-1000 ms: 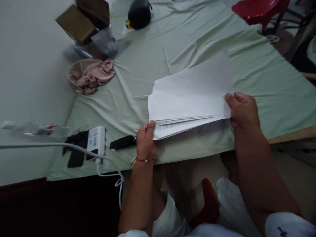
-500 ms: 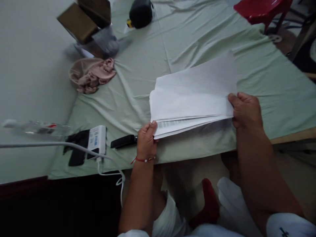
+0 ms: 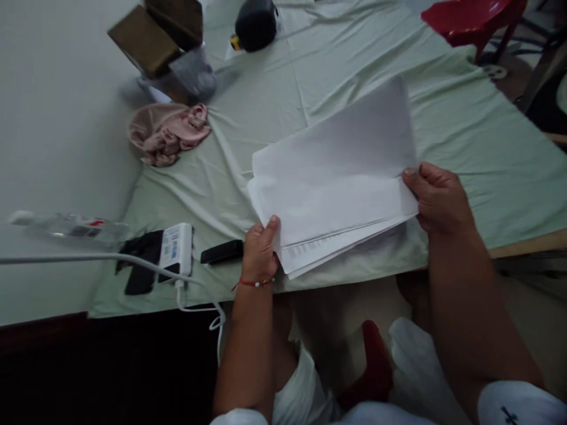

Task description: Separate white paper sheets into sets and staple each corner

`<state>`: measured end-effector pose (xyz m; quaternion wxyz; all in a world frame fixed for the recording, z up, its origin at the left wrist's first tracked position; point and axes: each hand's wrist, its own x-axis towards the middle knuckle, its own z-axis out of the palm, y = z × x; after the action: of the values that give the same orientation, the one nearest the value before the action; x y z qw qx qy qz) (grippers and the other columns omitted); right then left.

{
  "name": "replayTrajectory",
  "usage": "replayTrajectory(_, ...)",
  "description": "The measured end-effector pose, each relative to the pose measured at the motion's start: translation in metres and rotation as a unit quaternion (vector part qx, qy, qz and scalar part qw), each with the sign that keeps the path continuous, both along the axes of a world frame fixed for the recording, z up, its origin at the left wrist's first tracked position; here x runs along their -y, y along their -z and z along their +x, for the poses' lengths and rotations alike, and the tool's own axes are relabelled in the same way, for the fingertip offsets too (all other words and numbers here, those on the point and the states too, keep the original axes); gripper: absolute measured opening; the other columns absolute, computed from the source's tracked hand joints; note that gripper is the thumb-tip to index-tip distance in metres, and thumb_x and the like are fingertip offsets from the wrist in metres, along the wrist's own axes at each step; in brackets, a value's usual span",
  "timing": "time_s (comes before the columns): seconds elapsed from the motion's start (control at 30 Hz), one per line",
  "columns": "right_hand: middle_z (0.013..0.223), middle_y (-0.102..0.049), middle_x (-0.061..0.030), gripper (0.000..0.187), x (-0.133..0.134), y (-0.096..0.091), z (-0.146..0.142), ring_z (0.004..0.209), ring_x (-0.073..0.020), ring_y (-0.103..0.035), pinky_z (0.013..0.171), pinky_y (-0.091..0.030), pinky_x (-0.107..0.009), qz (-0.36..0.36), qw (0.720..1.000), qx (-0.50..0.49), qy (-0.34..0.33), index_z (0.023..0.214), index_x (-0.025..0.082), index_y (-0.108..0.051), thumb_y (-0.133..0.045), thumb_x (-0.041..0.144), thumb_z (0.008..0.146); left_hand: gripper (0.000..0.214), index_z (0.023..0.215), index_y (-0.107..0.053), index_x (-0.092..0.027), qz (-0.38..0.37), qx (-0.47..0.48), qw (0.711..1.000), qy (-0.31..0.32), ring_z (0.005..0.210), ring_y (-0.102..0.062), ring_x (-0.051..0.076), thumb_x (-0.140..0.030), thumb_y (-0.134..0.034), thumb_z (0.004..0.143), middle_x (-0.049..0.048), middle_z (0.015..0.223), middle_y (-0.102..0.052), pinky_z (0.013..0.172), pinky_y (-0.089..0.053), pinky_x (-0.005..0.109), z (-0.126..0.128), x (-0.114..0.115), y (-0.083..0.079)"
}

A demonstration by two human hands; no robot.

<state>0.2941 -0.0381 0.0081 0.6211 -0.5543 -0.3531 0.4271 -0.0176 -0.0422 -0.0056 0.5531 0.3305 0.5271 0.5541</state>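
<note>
Several loose sheets of white paper [image 3: 336, 177] are held between my two hands above the table's front part. My left hand [image 3: 260, 251] grips their left edge, thumb on top. At the right edge, my right hand [image 3: 438, 198] pinches them, its thumb on the upper face. The top sheet looks blank, and its far right corner bends upward. Printed lines show on a sheet underneath, along the near edge. The sheets are slightly fanned, not squared. Both hands' other fingers are partly hidden beneath the paper.
A pale green cloth [image 3: 482, 153] covers the table. Left of my hands lie a black stapler-like object [image 3: 221, 252], a white power strip [image 3: 176, 248] with a cable, and a plastic bottle [image 3: 71, 227]. Farther back are pink cloth [image 3: 170, 133], a brown box [image 3: 144, 38] and a red chair [image 3: 473, 20].
The paper has tilted, its left end coming nearer to me and its face showing more. The sheets fan wider at the near edge. Both hands keep their hold.
</note>
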Motion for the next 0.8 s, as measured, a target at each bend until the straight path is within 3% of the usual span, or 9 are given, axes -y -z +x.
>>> replayTrajectory(0.2,0.083,-0.074,0.0008,0.013,0.005,-0.001,0.005,0.078,-0.0177,-0.065,0.079,-0.057,-0.033,0.045,0.998,0.008,-0.046,0.086,0.028,-0.079,-0.085,0.036,0.078,0.050,0.099,-0.078,-0.021,0.121,-0.086,0.989,-0.006,0.107,-0.077,0.026,-0.049,-0.098,0.063,0.0077,0.095,-0.083,0.105,-0.057,0.040,-0.018,0.001,-0.015)
replayTrajectory(0.37,0.093,-0.076,0.0012,0.019,0.009,-0.003,0.006,0.090,-0.0173,-0.068,0.096,-0.056,-0.035,0.088,0.992,0.007,-0.093,0.094,0.029,-0.081,-0.087,0.031,0.076,0.035,0.078,-0.076,-0.025,0.199,-0.072,0.977,-0.022,0.101,-0.078,0.023,-0.035,-0.101,0.057,0.0013,0.084,-0.081,0.108,-0.056,0.041,-0.024,0.002,-0.015)
replayTrajectory(0.53,0.095,-0.077,0.0019,0.027,0.011,-0.005,0.006,0.095,-0.0203,-0.069,0.100,-0.057,-0.040,0.083,0.992,0.012,-0.092,0.094,0.031,-0.079,-0.092,0.033,0.070,0.028,0.072,-0.077,-0.027,0.214,-0.048,0.974,-0.056,0.105,-0.077,0.024,-0.026,-0.098,0.053,0.0010,0.085,-0.081,0.109,-0.056,0.040,-0.025,0.004,-0.013)
replayTrajectory(0.67,0.107,-0.081,-0.0006,0.034,0.010,-0.002,0.006,0.100,-0.0213,-0.072,0.099,-0.059,-0.041,0.066,0.991,-0.020,-0.113,0.103,0.031,-0.081,-0.094,0.031,0.071,0.031,0.077,-0.078,-0.027,0.186,-0.061,0.980,-0.037,0.114,-0.074,0.025,-0.026,-0.097,0.053,0.0028,0.092,-0.082,0.108,-0.056,0.042,-0.025,0.006,-0.011)
replayTrajectory(0.8,0.104,-0.082,-0.0001,0.032,0.008,0.005,0.007,0.096,-0.0184,-0.074,0.099,-0.060,-0.037,0.069,0.994,-0.031,-0.082,0.093,0.026,-0.082,-0.097,0.026,0.065,0.032,0.067,-0.074,-0.024,0.180,-0.061,0.981,-0.029,0.092,-0.075,0.021,-0.031,-0.099,0.049,0.0011,0.080,-0.079,0.098,-0.059,0.036,-0.029,0.006,-0.007)
